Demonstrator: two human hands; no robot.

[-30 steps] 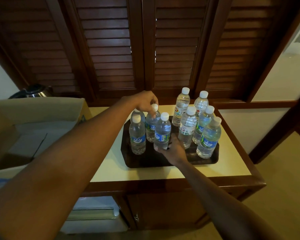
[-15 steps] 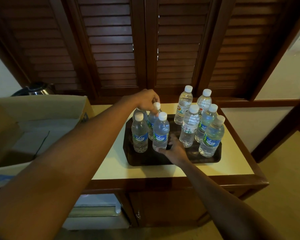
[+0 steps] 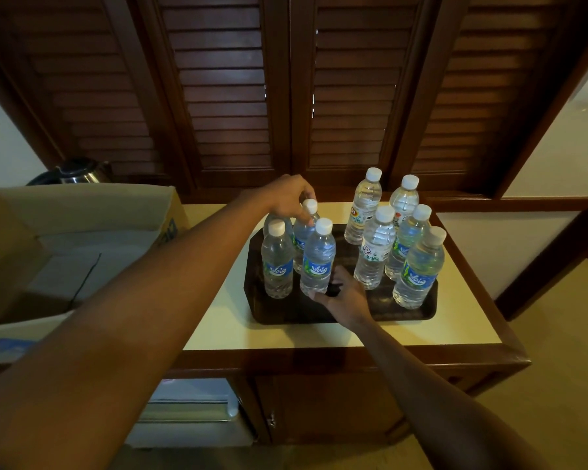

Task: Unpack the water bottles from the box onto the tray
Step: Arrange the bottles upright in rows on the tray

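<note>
On the dark tray (image 3: 286,310) nine bottles stand upright in two clusters: four at left, five at right, with a bare strip between them. Tray sits on the cream cabinet top (image 3: 455,320); the box (image 3: 65,212) lies open at far left, its visible floor bare (near corner is hidden by the forearm, so can't rule out a leftover).

Left hand (image 3: 287,198) reaches over the left cluster, fingertips pinched around the neck of the rear bottle (image 3: 305,228), just under its cap. Right hand (image 3: 343,293) is low at the tray, fingers curled against the base of the front bottle (image 3: 318,262); contact looks real, but whether it's a full clamp or just a nudge, can't tell.

Risks from here:
- Left cluster is packed, bottles touching or nearly so. Any sideways pull on the rear bottle likely shoves its neighbours, and tall narrow bottles tip easily.
- A top pinch gives little control of the base, so it can swing.
- Pushing the front bottle at the base could skid it or rock it into the left front bottle (image 3: 277,262).
- Left forearm crosses low over the tray's left edge; a careless pull-back could clip a cap.
- Right cluster's near bottle (image 3: 418,269) stands close to the tray rim, so a jolt to the tray could topple it outward.

Judgement: unpacking looks nearly done; this is tidying.
</note>
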